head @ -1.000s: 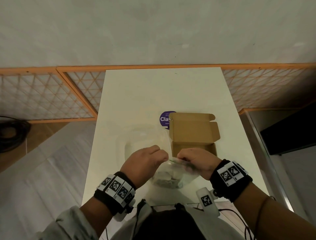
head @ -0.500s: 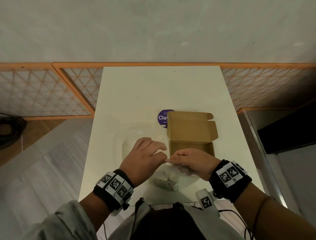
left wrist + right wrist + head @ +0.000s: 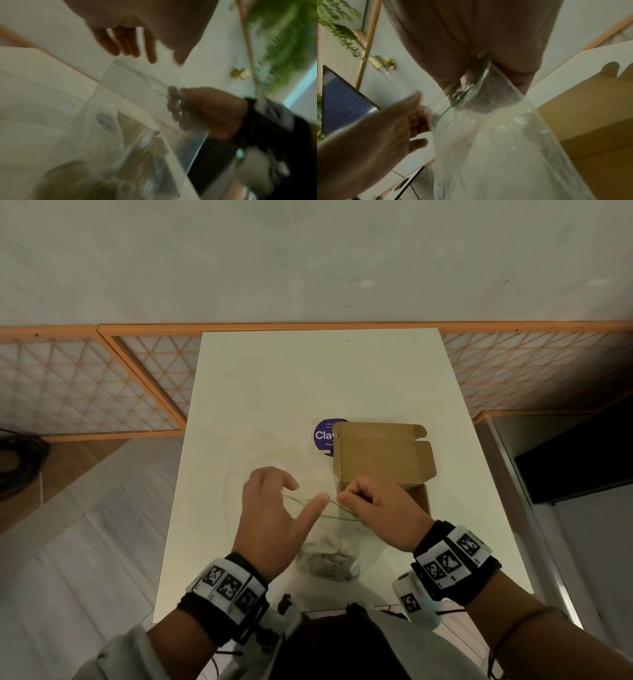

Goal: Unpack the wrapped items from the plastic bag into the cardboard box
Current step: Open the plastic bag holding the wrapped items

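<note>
A clear plastic bag (image 3: 334, 537) with a green seal strip hangs over the near part of the white table (image 3: 308, 378). Pale wrapped items (image 3: 325, 563) sit bunched in its bottom. My right hand (image 3: 346, 498) pinches the bag's top edge; the right wrist view shows that hand (image 3: 471, 60) gripping the bag (image 3: 496, 135). My left hand (image 3: 301, 491) is open beside the bag's mouth, fingers spread and the thumb by the green strip, gripping nothing; its fingers (image 3: 130, 44) look straight. The brown cardboard box (image 3: 380, 460) stands open just behind my right hand.
A round purple sticker (image 3: 325, 434) lies on the table at the box's left rear corner. Wooden lattice screens (image 3: 85, 381) line the wall behind. A dark panel (image 3: 582, 460) stands off the table's right edge. The table's far half is bare.
My left hand has let go of the bag's top edge, opened and drawn left. The bag's mouth has parted. My right hand keeps its pinch.
</note>
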Demonstrator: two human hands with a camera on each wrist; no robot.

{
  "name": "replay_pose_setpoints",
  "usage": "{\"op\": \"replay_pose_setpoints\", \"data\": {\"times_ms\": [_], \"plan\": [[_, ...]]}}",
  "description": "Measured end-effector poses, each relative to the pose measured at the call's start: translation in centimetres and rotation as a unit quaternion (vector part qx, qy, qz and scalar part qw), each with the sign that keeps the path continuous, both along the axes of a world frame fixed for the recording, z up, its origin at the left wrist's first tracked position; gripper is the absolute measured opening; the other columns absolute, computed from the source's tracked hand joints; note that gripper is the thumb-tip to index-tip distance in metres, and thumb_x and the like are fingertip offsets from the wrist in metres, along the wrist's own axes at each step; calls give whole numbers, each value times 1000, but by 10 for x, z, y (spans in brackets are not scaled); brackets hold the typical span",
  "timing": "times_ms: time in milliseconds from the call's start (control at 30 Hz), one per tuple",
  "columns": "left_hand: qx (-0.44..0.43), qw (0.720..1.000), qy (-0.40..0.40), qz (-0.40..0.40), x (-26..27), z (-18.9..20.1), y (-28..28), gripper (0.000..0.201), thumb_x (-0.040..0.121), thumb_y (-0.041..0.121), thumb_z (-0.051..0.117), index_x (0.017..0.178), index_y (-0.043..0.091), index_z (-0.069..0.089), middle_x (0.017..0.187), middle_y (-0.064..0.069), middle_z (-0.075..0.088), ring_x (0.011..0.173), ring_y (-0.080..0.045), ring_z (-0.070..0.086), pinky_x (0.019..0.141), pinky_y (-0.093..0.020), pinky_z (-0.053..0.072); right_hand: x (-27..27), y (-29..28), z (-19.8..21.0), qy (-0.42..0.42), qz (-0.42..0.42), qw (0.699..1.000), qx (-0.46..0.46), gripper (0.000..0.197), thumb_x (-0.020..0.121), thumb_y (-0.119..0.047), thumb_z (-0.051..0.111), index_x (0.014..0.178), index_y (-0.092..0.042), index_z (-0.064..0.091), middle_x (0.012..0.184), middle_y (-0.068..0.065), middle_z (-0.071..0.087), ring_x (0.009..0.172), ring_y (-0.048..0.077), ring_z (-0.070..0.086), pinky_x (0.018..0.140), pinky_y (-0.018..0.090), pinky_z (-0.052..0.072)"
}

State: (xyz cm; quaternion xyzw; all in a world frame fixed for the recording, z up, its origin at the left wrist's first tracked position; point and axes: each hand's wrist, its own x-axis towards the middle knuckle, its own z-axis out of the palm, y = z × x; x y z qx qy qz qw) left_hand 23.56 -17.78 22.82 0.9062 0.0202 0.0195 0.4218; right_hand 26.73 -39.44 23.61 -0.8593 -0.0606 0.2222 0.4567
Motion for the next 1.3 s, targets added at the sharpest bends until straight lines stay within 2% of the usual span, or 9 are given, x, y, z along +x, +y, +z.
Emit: {"op": "replay_pose_setpoints", "data": {"times_ms": [133, 233, 333, 433, 700, 800, 967, 1200, 1300], "plan": [[-37, 972, 229, 32, 18, 2, 3, 72, 74, 55, 83, 126, 28, 42, 121, 5, 47, 108, -18, 57, 87, -30, 48, 0, 5, 0, -33, -13, 999, 3, 25, 103, -39, 58, 87, -20, 61, 72, 1, 59, 65, 8, 50, 69, 39, 52], [-139, 938, 317, 5, 23, 3, 7, 64, 81, 32, 83, 131, 22, 43, 109, -5, 60, 83, -22, 72, 75, -38, 63, 3, 5, 3, -4, -8, 1000, 23, 24, 102, -38, 60, 89, -18, 61, 71, -4, 58, 64, 8, 52, 66, 34, 50], [-127, 954, 273, -15, 24, 3, 6, 54, 86, 13, 74, 132, 24, 48, 109, -2, 57, 75, -19, 71, 74, -36, 62, 9, 3, 8, 54, 39, 998, 21, 26, 89, -42, 77, 93, -20, 65, 76, -5, 63, 68, 7, 56, 67, 25, 50], [-69, 975, 208, -45, 24, 2, 6, 60, 87, 12, 72, 138, 27, 45, 109, 4, 55, 86, -11, 63, 65, -14, 50, 18, 0, 12, 45, 69, 996, -47, 31, 83, -43, 83, 89, -19, 66, 73, -6, 63, 63, 4, 54, 62, 22, 47], [23, 987, 79, -137, 8, -10, 20, 91, 89, 11, 75, 161, 28, 21, 143, 8, 34, 117, -6, 52, 106, -21, 45, 30, -14, 23, 93, -29, 995, -8, 30, 99, -33, 67, 93, -4, 61, 71, 10, 75, 61, 19, 70, 59, 27, 60], [43, 990, 81, -107, 6, -11, 29, 85, 89, 13, 75, 159, 22, 27, 145, 4, 34, 121, -10, 51, 102, -24, 48, 30, -21, 22, 59, -38, 997, -29, 26, 100, -32, 66, 91, -8, 62, 66, 4, 73, 59, 17, 70, 59, 27, 61], [55, 992, 95, -65, 7, -3, 41, 70, 89, 19, 76, 148, 29, 40, 122, 8, 50, 97, -6, 59, 89, -27, 55, 25, -30, 16, 26, -41, 996, -70, 23, 100, -33, 65, 88, -14, 64, 70, 4, 73, 59, 12, 70, 60, 23, 59], [126, 975, 87, -164, 7, 10, 35, 55, 94, 9, 59, 139, 40, 53, 105, 15, 54, 77, -2, 56, 72, -20, 50, 21, -25, 8, -131, -19, 953, -273, 17, 100, -35, 52, 84, -28, 54, 72, -8, 58, 65, 10, 56, 56, 26, 49], [144, 971, 94, -166, 8, 12, 32, 44, 95, 17, 58, 133, 40, 59, 106, 18, 53, 80, 1, 55, 73, -18, 49, 22, -21, 6, -141, -46, 956, -254, 24, 102, -36, 50, 80, -26, 51, 70, -8, 56, 63, 10, 54, 56, 30, 51]]}}
